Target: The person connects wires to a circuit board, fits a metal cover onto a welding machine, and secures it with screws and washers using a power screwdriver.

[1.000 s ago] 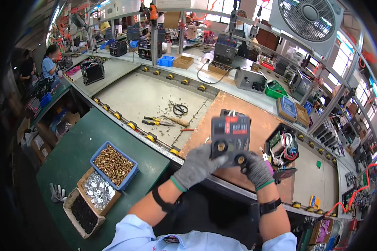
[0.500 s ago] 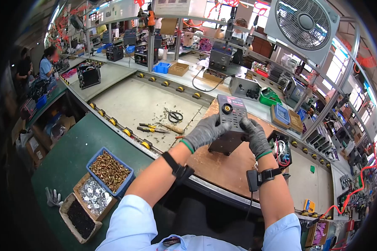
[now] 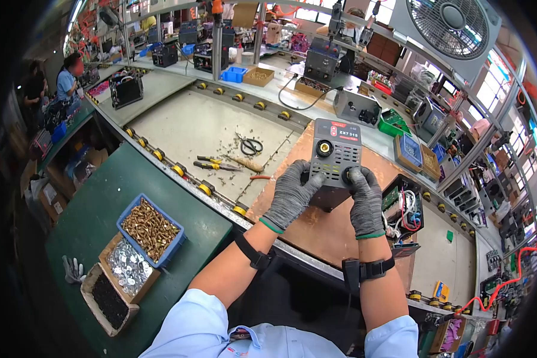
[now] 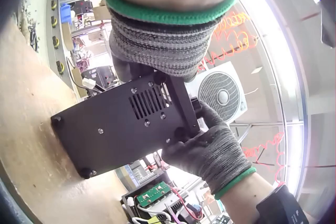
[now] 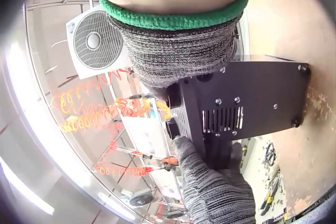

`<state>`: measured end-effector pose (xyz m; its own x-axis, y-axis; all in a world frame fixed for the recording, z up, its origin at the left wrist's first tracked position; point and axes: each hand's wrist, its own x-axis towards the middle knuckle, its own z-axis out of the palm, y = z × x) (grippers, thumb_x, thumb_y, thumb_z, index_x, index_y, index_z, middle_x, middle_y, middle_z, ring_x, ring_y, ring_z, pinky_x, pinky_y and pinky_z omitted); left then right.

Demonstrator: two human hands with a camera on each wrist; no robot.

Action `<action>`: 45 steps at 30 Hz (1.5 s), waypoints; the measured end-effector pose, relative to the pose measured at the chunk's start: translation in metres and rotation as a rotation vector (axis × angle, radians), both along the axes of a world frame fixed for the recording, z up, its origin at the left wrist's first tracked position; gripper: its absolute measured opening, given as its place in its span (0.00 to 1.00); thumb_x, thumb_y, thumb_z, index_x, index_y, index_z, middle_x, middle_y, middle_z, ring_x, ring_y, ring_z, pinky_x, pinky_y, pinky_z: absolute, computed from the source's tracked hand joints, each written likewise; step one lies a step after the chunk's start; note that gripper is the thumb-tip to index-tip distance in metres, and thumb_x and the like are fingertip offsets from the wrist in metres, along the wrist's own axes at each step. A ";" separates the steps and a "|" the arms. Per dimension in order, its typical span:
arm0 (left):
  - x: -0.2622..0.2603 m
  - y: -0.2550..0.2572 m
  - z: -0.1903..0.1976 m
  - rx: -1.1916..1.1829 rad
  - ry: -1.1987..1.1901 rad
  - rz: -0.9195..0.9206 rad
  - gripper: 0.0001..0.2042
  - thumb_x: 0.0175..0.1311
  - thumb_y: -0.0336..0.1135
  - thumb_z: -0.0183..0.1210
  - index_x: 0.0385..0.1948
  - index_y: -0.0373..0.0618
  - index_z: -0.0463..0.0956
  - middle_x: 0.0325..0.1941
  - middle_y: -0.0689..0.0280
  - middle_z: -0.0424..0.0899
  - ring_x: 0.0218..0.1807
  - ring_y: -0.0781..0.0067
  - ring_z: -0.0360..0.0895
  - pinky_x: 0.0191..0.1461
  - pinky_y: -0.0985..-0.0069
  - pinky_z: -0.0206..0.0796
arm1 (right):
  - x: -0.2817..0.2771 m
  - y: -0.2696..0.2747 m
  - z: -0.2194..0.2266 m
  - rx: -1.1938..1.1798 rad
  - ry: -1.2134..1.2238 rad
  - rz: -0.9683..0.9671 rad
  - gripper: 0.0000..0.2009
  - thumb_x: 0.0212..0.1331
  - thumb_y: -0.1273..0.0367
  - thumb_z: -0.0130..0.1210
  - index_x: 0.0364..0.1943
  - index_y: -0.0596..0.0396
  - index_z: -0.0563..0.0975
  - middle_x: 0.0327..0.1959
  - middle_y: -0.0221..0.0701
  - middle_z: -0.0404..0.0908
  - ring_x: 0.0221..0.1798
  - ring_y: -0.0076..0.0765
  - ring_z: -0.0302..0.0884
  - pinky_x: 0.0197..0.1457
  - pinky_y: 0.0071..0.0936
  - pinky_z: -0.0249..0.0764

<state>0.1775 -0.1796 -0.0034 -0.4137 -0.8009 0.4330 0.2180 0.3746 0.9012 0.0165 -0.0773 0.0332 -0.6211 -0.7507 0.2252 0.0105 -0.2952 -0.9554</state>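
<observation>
Both gloved hands hold a dark grey welding machine (image 3: pixel 340 156), marked ZX7 315, whose panel of slots and brass-centred socket faces up. The left hand (image 3: pixel 291 197) grips its left side, thumb on the panel's near edge. On the right side, the right hand (image 3: pixel 366 203) grips it with the thumb at a black round socket. In the left wrist view the machine's black slotted face (image 4: pixel 115 134) shows screws and small feet, its far end at the brown board (image 3: pixel 280 222). The right wrist view shows that same face, the left hand (image 5: pixel 215 187) below it.
An open black housing (image 3: pixel 403 209) with wires and a circuit board lies to the right. Yellow-handled pliers (image 3: pixel 218 164) and scissors (image 3: pixel 249 145) lie beyond the board. At left, a blue bin (image 3: pixel 174 246) of brass fittings stands beside a box of metal pieces (image 3: pixel 129 268).
The welding machine was raised with its panel facing the person, then tipped back with its far end down on the board. Over the last half second it has shifted only slightly; both hands keep hold.
</observation>
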 end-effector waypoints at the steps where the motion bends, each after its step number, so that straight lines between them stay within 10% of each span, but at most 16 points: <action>1: 0.000 0.002 0.002 0.010 0.002 0.000 0.20 0.66 0.44 0.68 0.45 0.35 0.76 0.38 0.60 0.85 0.41 0.71 0.82 0.47 0.70 0.76 | -0.003 0.002 -0.001 0.010 0.002 0.000 0.16 0.63 0.61 0.67 0.48 0.55 0.80 0.40 0.25 0.84 0.42 0.20 0.78 0.47 0.24 0.73; 5: -0.011 0.012 0.007 -0.136 -0.119 0.179 0.24 0.57 0.49 0.73 0.41 0.35 0.76 0.37 0.56 0.82 0.38 0.64 0.81 0.46 0.68 0.75 | -0.008 0.008 -0.003 -0.024 -0.142 0.038 0.13 0.66 0.60 0.64 0.48 0.52 0.81 0.37 0.23 0.82 0.35 0.18 0.74 0.36 0.17 0.71; 11: -0.008 0.103 0.011 -0.411 -0.223 0.362 0.28 0.65 0.49 0.65 0.57 0.35 0.73 0.55 0.48 0.79 0.58 0.49 0.77 0.65 0.55 0.68 | -0.060 0.003 -0.028 -0.120 -0.217 0.075 0.17 0.71 0.60 0.57 0.54 0.57 0.80 0.48 0.33 0.83 0.48 0.30 0.82 0.53 0.30 0.81; 14: 0.020 0.131 0.005 -0.312 -0.182 0.086 0.24 0.67 0.47 0.60 0.56 0.36 0.74 0.53 0.51 0.79 0.59 0.51 0.77 0.63 0.54 0.68 | -0.070 0.007 -0.027 -0.086 -0.191 0.177 0.19 0.71 0.61 0.57 0.56 0.62 0.78 0.52 0.38 0.83 0.54 0.35 0.82 0.60 0.33 0.80; 19: 0.084 0.074 0.018 -0.041 -0.161 0.043 0.15 0.64 0.42 0.65 0.43 0.40 0.80 0.39 0.57 0.83 0.42 0.55 0.83 0.48 0.62 0.77 | -0.051 0.005 -0.031 -0.206 -0.225 0.173 0.20 0.71 0.61 0.57 0.56 0.64 0.77 0.53 0.39 0.82 0.55 0.38 0.81 0.61 0.35 0.81; 23: 0.063 0.050 0.035 -0.463 -0.166 0.173 0.20 0.57 0.44 0.71 0.45 0.41 0.81 0.43 0.55 0.84 0.46 0.55 0.84 0.51 0.59 0.76 | -0.038 0.004 -0.024 -0.186 -0.196 0.154 0.19 0.72 0.60 0.55 0.54 0.62 0.78 0.47 0.35 0.84 0.48 0.34 0.84 0.54 0.31 0.84; 27: 0.041 0.041 0.047 -0.468 -0.594 0.096 0.20 0.60 0.50 0.66 0.45 0.45 0.81 0.46 0.53 0.84 0.48 0.50 0.84 0.52 0.57 0.76 | -0.045 0.000 -0.029 -0.169 -0.141 0.140 0.18 0.73 0.58 0.54 0.52 0.60 0.79 0.43 0.32 0.86 0.42 0.29 0.85 0.48 0.27 0.84; 33: 0.045 0.012 0.054 -0.534 -0.599 0.090 0.18 0.64 0.48 0.63 0.47 0.46 0.82 0.38 0.50 0.87 0.43 0.49 0.85 0.51 0.59 0.77 | -0.049 -0.001 -0.029 -0.102 0.000 0.111 0.19 0.73 0.56 0.53 0.52 0.59 0.80 0.42 0.31 0.85 0.41 0.26 0.85 0.46 0.24 0.84; 39: 0.044 -0.035 0.062 -0.010 -0.380 -0.474 0.24 0.66 0.43 0.67 0.58 0.37 0.79 0.51 0.54 0.88 0.52 0.68 0.85 0.62 0.71 0.73 | -0.039 0.007 -0.006 0.040 0.212 0.228 0.26 0.72 0.49 0.52 0.55 0.59 0.79 0.47 0.31 0.84 0.45 0.25 0.81 0.50 0.25 0.78; 45: 0.046 -0.053 0.047 -0.012 -0.356 -0.452 0.25 0.65 0.44 0.69 0.58 0.36 0.79 0.51 0.55 0.88 0.53 0.69 0.84 0.61 0.69 0.74 | -0.027 0.007 0.010 0.211 0.280 0.306 0.28 0.67 0.44 0.57 0.48 0.58 0.80 0.34 0.23 0.78 0.33 0.18 0.72 0.35 0.20 0.67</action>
